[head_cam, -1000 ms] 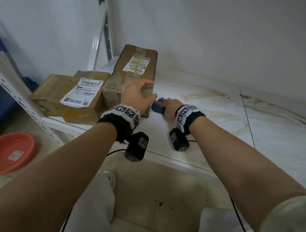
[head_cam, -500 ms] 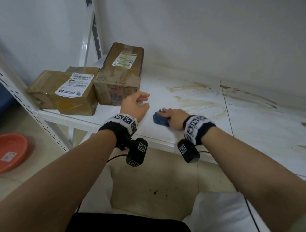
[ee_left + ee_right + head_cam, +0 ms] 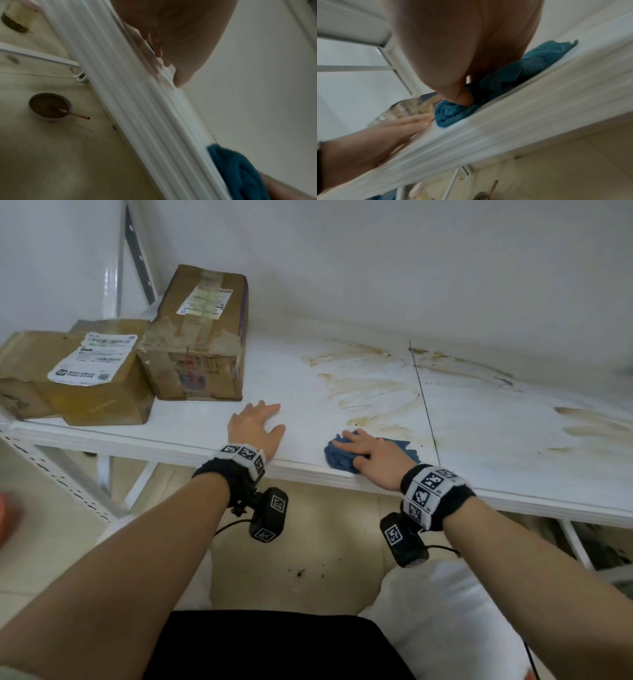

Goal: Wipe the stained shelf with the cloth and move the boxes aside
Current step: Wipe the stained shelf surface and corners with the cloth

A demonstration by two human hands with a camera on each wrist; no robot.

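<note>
My left hand (image 3: 257, 422) lies flat on the white shelf (image 3: 294, 381) near its front edge, fingers spread, holding nothing; the left wrist view shows it (image 3: 173, 44) on the shelf lip. To its right, my right hand (image 3: 359, 448) presses a crumpled blue cloth (image 3: 337, 460) onto the shelf with straight fingers, thumb dug into the cloth (image 3: 505, 75). Brown smeared stains (image 3: 373, 392) spread just beyond the cloth and farther right (image 3: 589, 422). Two cardboard boxes stand at the shelf's left end: a taller taped box (image 3: 198, 337) and a flat labelled box (image 3: 78, 378).
A white wall (image 3: 411, 268) closes the back of the shelf, and an upright post (image 3: 137, 258) stands behind the boxes. A seam (image 3: 424, 405) splits the shelf boards. On the floor below sit a bowl with a stick (image 3: 49, 106) and my knees (image 3: 445, 611).
My left hand has come off the taller box and settled flat on the shelf. My right hand has slid the cloth to the right, up to the stains.
</note>
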